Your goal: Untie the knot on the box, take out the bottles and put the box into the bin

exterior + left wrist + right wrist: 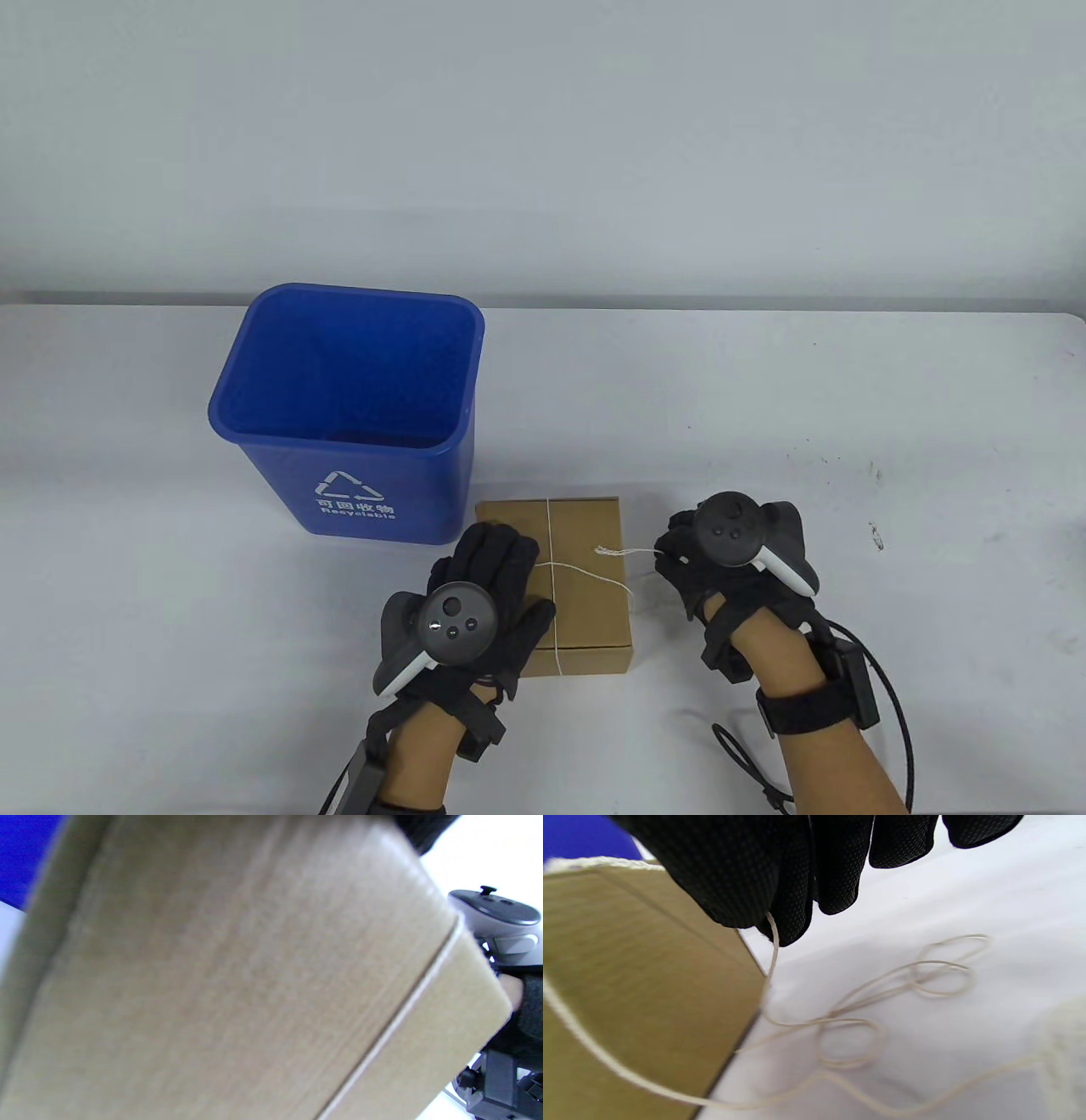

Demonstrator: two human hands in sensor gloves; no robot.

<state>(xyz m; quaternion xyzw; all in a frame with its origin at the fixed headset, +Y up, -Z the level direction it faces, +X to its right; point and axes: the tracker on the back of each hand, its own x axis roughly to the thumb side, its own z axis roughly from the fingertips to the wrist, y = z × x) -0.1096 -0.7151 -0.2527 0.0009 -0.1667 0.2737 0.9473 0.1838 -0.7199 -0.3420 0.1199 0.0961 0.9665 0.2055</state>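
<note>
White table surface [764, 407] is seen under a pale wall, and it carries a blue recycling bin [348, 407] toward its rear left and a brown cardboard box [585, 586] just in front of the bin's right corner, near the front edge. The box is closed and a thin white string [550, 531] is wrapped around it lengthwise and crosswise. The left hand [479, 594] is laid flat on the left part of the lid, its fingers straight and pressing the box down. The right hand [721, 560] is held just beside the right edge of the box, and in the right wrist view the thumb and the fingertips [793, 916] are pinched together on one end of the string, whose loose coils [882, 1018] are lying on the table. No bottles can be seen, so it is judged that they are still inside. The string is soft and thin and probably slides easily in gloved fingers, so it is better taken close to its free end and pulled steadily sideways. The box looks stiff, but with bottles inside it may be heavy and may shift when the string is pulled, which is why a flat hand on the lid is useful. Once empty, it should be light and can be taken by its two short sides.
</note>
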